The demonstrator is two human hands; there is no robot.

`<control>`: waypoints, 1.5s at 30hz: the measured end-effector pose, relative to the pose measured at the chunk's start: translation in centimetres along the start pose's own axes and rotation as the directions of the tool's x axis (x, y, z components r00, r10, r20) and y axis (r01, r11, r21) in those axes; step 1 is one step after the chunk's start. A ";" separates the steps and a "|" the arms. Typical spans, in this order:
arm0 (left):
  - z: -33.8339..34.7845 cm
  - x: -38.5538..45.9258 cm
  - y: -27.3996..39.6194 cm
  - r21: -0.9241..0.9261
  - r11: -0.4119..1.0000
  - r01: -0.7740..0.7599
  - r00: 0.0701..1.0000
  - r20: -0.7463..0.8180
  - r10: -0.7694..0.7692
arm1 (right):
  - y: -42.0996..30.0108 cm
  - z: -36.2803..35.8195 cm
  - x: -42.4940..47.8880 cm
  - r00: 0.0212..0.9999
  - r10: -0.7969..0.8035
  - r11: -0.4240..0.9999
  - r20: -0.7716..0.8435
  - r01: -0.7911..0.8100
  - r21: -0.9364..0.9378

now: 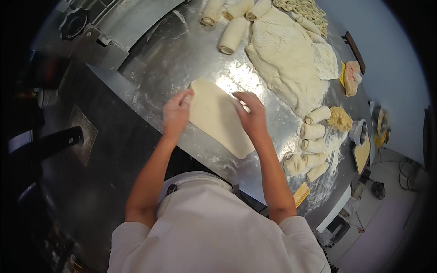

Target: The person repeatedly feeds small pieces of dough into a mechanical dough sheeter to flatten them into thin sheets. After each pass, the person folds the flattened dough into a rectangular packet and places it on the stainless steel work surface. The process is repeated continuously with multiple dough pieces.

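Observation:
Before me a thin, flat dough sheet (216,116) lies slantwise on the floured metal worktop (164,68). At its left end is my left hand (175,114), fingers curled and blurred, the fingertips meeting the sheet's edge; whether they pinch it cannot be made out. Over the sheet's far right side hovers my right hand (251,114), thumb and fingers bent and apart. A shadow falls on the dough beside that hand. Beyond the sheet spreads a large, thick mass of dough (283,54).
Several rolled dough pieces (234,36) sit at the back; more short dough rolls (313,131) line the right. Near those are a crumbly yellowish lump (339,119), a metal bowl (358,131) and a yellow toothed scraper (301,194). A metal machine (109,44) borders the far left.

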State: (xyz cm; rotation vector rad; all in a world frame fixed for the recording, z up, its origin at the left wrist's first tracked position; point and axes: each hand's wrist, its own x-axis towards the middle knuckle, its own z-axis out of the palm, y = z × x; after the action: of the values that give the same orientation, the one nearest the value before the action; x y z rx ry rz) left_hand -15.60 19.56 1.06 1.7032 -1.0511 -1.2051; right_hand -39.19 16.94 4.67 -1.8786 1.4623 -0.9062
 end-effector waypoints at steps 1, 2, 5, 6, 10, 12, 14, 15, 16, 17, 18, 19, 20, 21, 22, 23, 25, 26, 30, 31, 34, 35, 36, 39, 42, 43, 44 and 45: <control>0.5 -0.2 0.2 0.125 0.991 -0.046 0.998 0.043 0.041 | -0.5 1.6 2.5 0.994 -0.102 0.995 0.036 0.102 -0.006; 0.3 -0.4 0.0 0.158 0.985 -0.070 0.998 0.006 0.070 | -0.8 2.9 4.6 0.976 -0.205 0.978 0.079 0.207 -0.008; -0.4 -0.1 -0.9 0.179 0.976 -0.125 0.984 -0.102 0.144 | -1.3 6.6 8.8 0.922 -0.309 0.948 0.235 0.317 0.002; -0.8 0.1 -0.9 0.138 0.981 -0.135 0.977 -0.144 0.155 | -1.1 7.5 9.5 0.893 -0.324 0.939 0.313 0.344 -0.009; -0.6 1.6 -1.7 0.376 0.916 -0.142 0.985 -0.036 0.168 | 1.2 8.5 10.2 0.851 -0.301 0.942 0.430 0.336 -0.006; 0.2 1.5 -1.5 0.457 0.859 -0.232 0.966 0.006 0.258 | 2.2 7.8 9.8 0.863 -0.232 0.967 0.448 0.256 0.007; 0.8 1.5 -1.4 0.437 0.865 -0.248 0.966 0.044 0.255 | 2.5 7.1 8.9 0.897 -0.179 0.980 0.404 0.197 -0.003; 0.9 1.9 -1.2 0.428 0.866 -0.259 0.964 0.062 0.258 | 2.5 6.6 8.4 0.915 -0.151 0.986 0.373 0.167 -0.011; 1.0 2.0 -1.1 0.423 0.867 -0.263 0.964 0.080 0.254 | 2.2 6.3 7.5 0.942 -0.096 0.994 0.323 0.108 -0.019; 1.1 2.0 -1.1 0.418 0.868 -0.266 0.964 0.097 0.249 | 2.3 6.0 7.1 0.955 -0.088 0.995 0.283 0.098 -0.023; 1.1 1.9 -1.1 0.444 0.841 -0.310 0.950 0.126 0.284 | 2.4 5.8 6.6 0.968 -0.080 0.996 0.240 0.088 -0.021; 0.9 1.8 -1.2 0.467 0.811 -0.353 0.936 0.155 0.318 | 2.6 5.5 5.9 0.978 -0.073 0.997 0.198 0.078 -0.018; 0.8 1.5 -1.4 0.489 0.779 -0.393 0.919 0.183 0.349 | 2.8 4.8 5.0 0.989 0.037 0.996 0.140 -0.047 0.073; 0.5 1.5 -1.5 0.491 0.784 -0.379 0.924 0.166 0.343 | 2.8 4.1 4.2 0.985 0.148 0.971 0.088 -0.162 0.176; 0.0 1.6 -1.6 0.495 0.786 -0.370 0.928 0.149 0.343 | 2.9 3.3 3.6 0.965 0.258 0.923 0.044 -0.260 0.284; -0.3 1.7 -1.6 0.498 0.789 -0.360 0.931 0.130 0.342 | 3.9 2.1 2.6 0.934 0.356 0.884 -0.018 -0.331 0.331; -0.7 3.0 -0.5 0.543 0.784 -0.302 0.935 0.007 0.355 | 6.2 -0.5 -0.3 0.876 0.439 0.881 -0.201 -0.375 0.290; -0.5 3.8 0.0 0.566 0.781 -0.262 0.931 -0.065 0.360 | 7.3 -1.6 -2.0 0.859 0.408 0.911 -0.311 -0.362 0.196; 2.4 6.7 -0.6 0.848 0.514 -0.134 0.905 -0.106 0.411 | 10.8 -5.1 -10.1 0.851 0.269 0.946 -0.450 -0.322 -0.043; 3.6 6.5 -1.5 0.869 0.484 -0.104 0.904 -0.121 0.410 | 11.0 -5.8 -12.0 0.857 0.235 0.944 -0.459 -0.314 -0.104; 6.3 4.3 -0.9 0.905 0.425 -0.037 0.950 -0.100 0.296 | 11.9 -7.1 -16.3 0.841 0.237 0.921 -0.486 -0.353 -0.161; 7.5 3.1 -0.3 0.913 0.407 -0.016 0.968 -0.089 0.236 | 12.5 -7.4 -16.9 0.832 0.229 0.926 -0.505 -0.346 -0.151; 8.8 1.2 -0.3 0.932 0.362 -0.028 0.972 -0.059 0.227 | 12.5 -7.4 -17.1 0.824 0.223 0.931 -0.521 -0.338 -0.137; 14.7 -5.0 0.0 0.958 0.257 -0.126 0.968 0.062 0.243 | 12.4 -7.9 -16.5 0.822 0.184 0.937 -0.540 -0.313 -0.158; 18.4 -12.6 2.1 0.896 0.196 -0.398 0.902 0.343 0.262 | 12.8 -8.5 -16.8 0.835 0.115 0.944 -0.538 -0.260 -0.201; 18.1 -13.4 3.3 0.725 0.524 -0.446 0.893 0.402 0.204 | 12.8 -8.6 -17.0 0.842 0.089 0.946 -0.532 -0.238 -0.219; 17.3 -13.8 4.6 0.466 0.788 -0.403 0.866 0.474 0.163 | 12.9 -8.6 -17.0 0.837 0.097 0.954 -0.539 -0.233 -0.189; 16.4 -14.2 5.3 0.158 0.951 -0.266 0.826 0.547 0.140 | 12.5 -8.5 -16.7 0.834 0.106 0.961 -0.542 -0.226 -0.160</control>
State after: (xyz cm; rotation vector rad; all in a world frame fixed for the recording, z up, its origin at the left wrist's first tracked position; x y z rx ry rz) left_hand -35.28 28.70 6.38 1.3910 -1.7219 -1.4992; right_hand -55.92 30.00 -2.74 -1.6792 2.0971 -1.2915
